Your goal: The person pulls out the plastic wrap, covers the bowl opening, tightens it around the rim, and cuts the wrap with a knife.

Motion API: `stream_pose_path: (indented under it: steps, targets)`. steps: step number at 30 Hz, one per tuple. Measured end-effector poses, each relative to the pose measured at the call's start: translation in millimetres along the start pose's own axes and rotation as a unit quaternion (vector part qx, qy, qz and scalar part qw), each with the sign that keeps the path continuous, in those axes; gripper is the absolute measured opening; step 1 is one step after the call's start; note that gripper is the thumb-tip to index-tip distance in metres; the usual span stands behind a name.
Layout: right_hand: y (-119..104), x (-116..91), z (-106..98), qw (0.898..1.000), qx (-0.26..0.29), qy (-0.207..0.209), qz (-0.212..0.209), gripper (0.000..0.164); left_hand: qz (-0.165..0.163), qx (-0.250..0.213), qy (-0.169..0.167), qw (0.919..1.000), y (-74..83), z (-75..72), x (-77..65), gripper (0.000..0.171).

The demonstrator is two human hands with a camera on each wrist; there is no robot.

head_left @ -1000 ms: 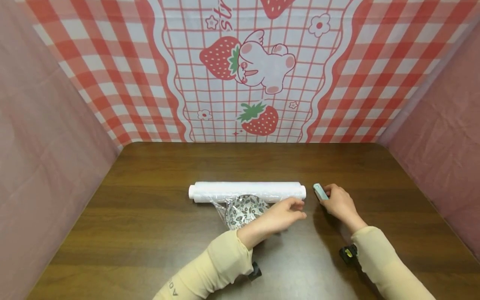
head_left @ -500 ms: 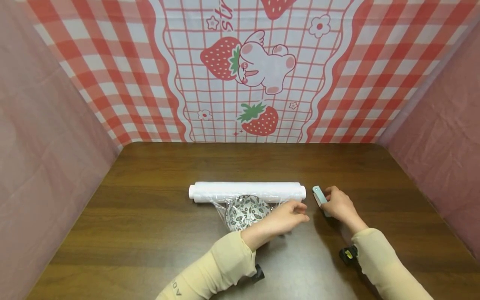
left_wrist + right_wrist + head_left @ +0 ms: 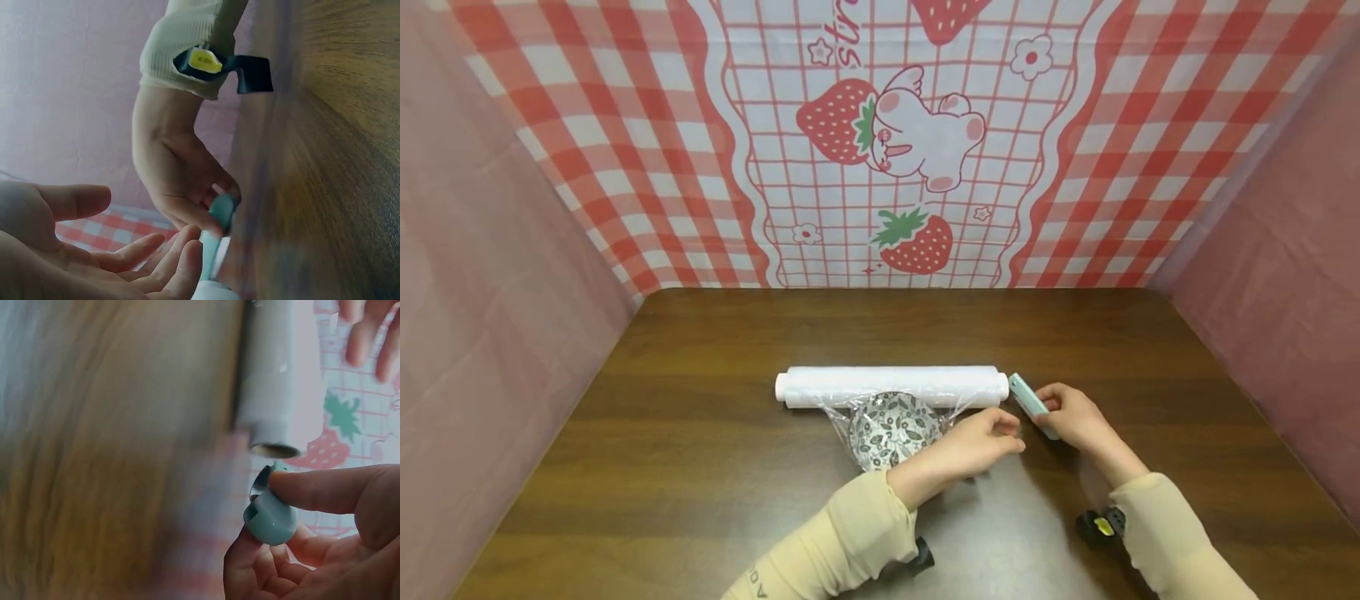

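Observation:
My right hand [image 3: 1075, 417] pinches a mint-green folding knife [image 3: 1030, 402] between thumb and fingers. In the right wrist view the knife's rounded end [image 3: 275, 522] shows, with a glint of metal above it. The knife's far end is close to the right end of a white roll of cling film [image 3: 887, 385]. Clear film runs from the roll over a leaf-patterned bowl [image 3: 889, 429] in front of it. My left hand [image 3: 981, 437] hovers by the bowl's right side, fingers loosely bent and holding nothing; its forearm hides the bowl's near edge.
The brown wooden table [image 3: 700, 483] carries the roll and bowl near its middle. Behind it hangs a red checked strawberry cloth [image 3: 910, 167], and pink cloth [image 3: 1262, 292] closes off the sides.
My right hand has shifted the knife leftward and turned it, bringing it nearer the roll's end. My left hand has drifted slightly right and toward me.

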State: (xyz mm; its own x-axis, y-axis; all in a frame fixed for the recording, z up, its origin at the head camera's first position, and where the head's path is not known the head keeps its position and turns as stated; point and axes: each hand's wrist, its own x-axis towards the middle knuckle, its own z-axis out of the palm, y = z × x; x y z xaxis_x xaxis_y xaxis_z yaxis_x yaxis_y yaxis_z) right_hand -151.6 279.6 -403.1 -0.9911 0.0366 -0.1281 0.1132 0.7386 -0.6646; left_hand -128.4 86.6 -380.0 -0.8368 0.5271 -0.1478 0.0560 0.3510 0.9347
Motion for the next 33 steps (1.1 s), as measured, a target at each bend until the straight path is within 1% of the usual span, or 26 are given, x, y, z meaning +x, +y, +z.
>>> stream_pose_path:
  steps: [5,10,12,14,17,19,21,26,33]
  targets:
    - [-12,-11,-1,0.997,0.069,-0.002,-0.015,0.037,-0.001,-0.006,0.003,1.0,1.1,0.4,-0.5,0.034]
    - [-28,-23,0,0.99,0.135,-0.02,-0.023,0.038,-0.012,-0.023,0.013,0.9996,1.8,0.5,-0.5,0.032]
    - [-34,-27,0,0.987,0.157,-0.03,-0.03,0.039,-0.008,-0.044,0.021,0.9988,1.6,0.3,0.4,0.03]
    - [-38,-30,1,0.984,0.171,-0.038,-0.039,0.039,0.002,-0.075,0.031,0.9967,1.1,0.0,1.2,0.028]
    - [-44,-34,2,0.978,0.196,-0.043,-0.05,0.039,0.017,-0.132,0.047,0.9899,0.7,-1.1,2.0,0.023]
    - [-47,-36,3,0.976,0.207,-0.041,-0.055,0.038,0.023,-0.16,0.059,0.9851,0.0,-1.7,2.5,0.02]
    - [-50,-38,4,0.973,0.219,-0.039,-0.058,0.038,0.026,-0.176,0.072,0.9813,-0.6,-2.6,2.7,0.018]
    - [-56,-41,6,0.968,0.24,-0.036,-0.067,0.037,0.029,-0.189,0.095,0.977,-1.9,-5.4,3.2,0.015]
    - [-65,-46,10,0.963,0.253,-0.042,-0.077,0.037,0.029,-0.209,0.116,0.9707,-4.4,-11.5,3.3,0.014]
